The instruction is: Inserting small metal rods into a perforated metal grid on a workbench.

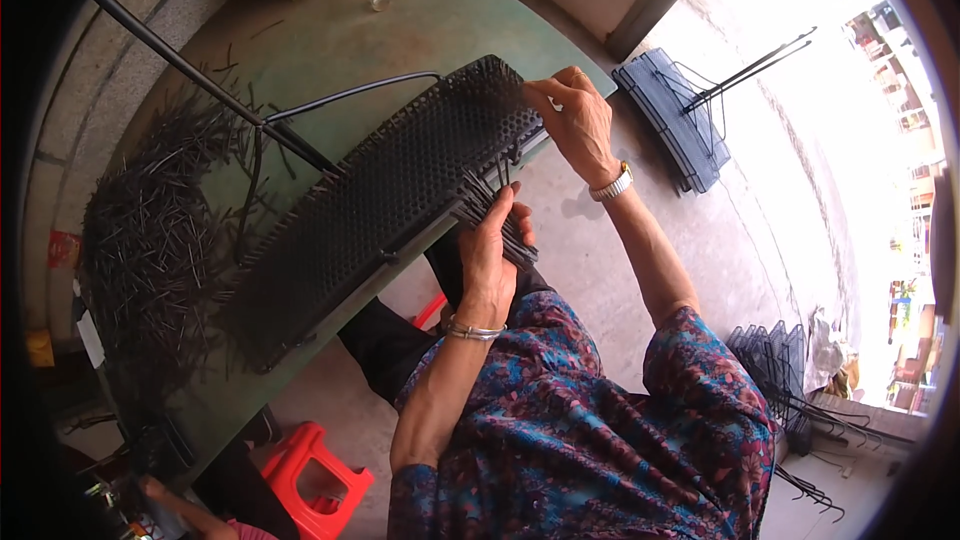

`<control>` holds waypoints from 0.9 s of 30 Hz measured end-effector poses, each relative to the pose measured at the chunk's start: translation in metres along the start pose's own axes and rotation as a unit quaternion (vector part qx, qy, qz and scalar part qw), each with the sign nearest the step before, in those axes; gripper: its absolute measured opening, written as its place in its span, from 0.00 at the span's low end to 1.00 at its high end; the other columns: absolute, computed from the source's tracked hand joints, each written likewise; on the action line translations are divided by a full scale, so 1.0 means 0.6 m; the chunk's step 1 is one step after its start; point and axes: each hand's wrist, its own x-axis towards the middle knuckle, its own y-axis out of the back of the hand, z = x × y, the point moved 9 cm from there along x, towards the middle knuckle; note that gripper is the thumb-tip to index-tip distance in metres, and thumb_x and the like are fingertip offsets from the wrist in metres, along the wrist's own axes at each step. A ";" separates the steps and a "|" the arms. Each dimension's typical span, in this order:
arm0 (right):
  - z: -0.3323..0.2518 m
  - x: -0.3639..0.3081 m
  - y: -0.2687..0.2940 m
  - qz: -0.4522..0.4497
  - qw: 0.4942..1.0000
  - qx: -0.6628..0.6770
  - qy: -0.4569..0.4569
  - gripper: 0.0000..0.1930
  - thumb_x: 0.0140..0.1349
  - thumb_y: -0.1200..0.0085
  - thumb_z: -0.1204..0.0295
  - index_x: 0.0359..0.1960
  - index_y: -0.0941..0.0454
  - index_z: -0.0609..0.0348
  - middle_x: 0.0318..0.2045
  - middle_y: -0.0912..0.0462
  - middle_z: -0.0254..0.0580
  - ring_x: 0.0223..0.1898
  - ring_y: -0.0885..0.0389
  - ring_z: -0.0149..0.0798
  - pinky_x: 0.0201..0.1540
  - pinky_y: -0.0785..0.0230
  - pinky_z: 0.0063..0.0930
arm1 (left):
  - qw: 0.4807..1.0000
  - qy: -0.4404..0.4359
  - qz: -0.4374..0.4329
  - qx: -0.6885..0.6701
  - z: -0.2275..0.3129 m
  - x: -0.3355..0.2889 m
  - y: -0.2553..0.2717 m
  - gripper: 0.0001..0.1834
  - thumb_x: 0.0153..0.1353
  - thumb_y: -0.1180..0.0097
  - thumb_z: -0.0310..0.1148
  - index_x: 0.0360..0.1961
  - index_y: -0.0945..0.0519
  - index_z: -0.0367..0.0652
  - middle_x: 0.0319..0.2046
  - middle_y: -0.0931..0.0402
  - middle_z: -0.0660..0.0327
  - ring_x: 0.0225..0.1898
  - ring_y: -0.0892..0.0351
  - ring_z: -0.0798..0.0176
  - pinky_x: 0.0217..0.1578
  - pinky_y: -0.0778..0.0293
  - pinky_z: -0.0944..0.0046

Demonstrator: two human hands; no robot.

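My left hand is closed round a bundle of thin black strips, whose ends stick out past the thumb, just off the near edge of a black perforated panel. The panel lies slanted across a green table, with rows of small holes and short dark bristle-like ends along its far edge. A long black rod with a bent brace joins its far side. At the panel's right end my right hand has thumb and forefinger pinched together. Whatever is between those fingertips is too small and blurred to tell.
A large heap of loose black strips covers the left side of the green table. A small glass stands farther back. Wire racks rest on the floor at right. Below are a red stool and another person's arm.
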 end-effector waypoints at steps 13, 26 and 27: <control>-0.006 -0.007 -0.014 -0.018 0.999 -0.036 0.001 0.09 0.61 0.41 0.64 0.37 0.15 0.53 0.29 0.22 0.39 0.29 0.22 0.40 0.33 0.31 0.33 | 1.000 0.010 -0.015 0.013 0.002 -0.009 -0.002 0.13 0.63 0.38 0.36 0.43 0.19 0.38 0.27 0.21 0.61 0.24 0.25 0.69 0.22 0.30 0.71; -0.022 -0.075 0.011 -0.198 0.917 0.273 -0.212 0.08 0.66 0.48 0.72 0.34 0.22 0.66 0.24 0.18 0.39 0.25 0.21 0.27 0.30 0.29 0.22 | 0.999 0.008 0.003 0.041 0.002 -0.013 -0.002 0.16 0.65 0.41 0.40 0.47 0.21 0.40 0.34 0.17 0.58 0.35 0.17 0.62 0.31 0.23 0.64; -0.006 -0.064 0.024 -0.145 0.931 0.252 -0.221 0.07 0.66 0.48 0.73 0.35 0.22 0.66 0.23 0.18 0.40 0.22 0.21 0.28 0.27 0.29 0.22 | 1.000 0.020 0.016 0.013 0.000 -0.011 0.004 0.16 0.65 0.42 0.40 0.48 0.21 0.41 0.35 0.17 0.58 0.35 0.17 0.61 0.33 0.22 0.62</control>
